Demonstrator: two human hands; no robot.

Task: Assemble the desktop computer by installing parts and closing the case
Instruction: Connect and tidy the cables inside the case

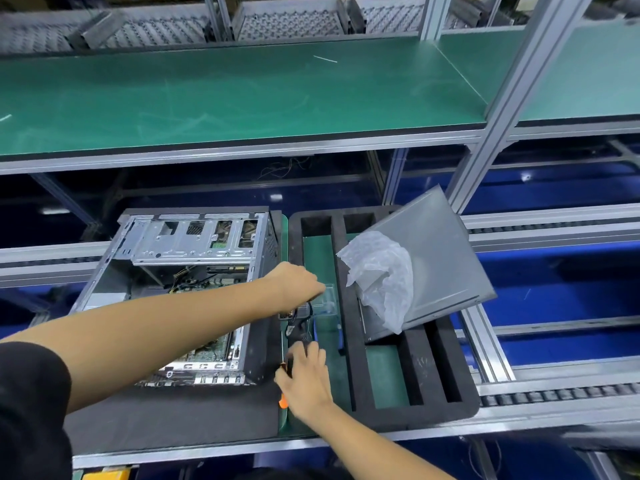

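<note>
Open grey steel computer case [180, 292] lies at 9 o'clock, its interior partly hidden by the left forearm. Black foam tray [349, 306] holds the grey side panel [440, 265], crumpled clear bag [381, 278]. Left hand [294, 282] fingers hidden: cannot tell. Right hand [306, 375] grips orange-handled screwdriver [283, 400]

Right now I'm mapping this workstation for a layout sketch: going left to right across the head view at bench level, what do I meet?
Open computer case → black foam tray → crumpled plastic bag → grey side panel leaning on the tray → roller conveyor rail.
</note>
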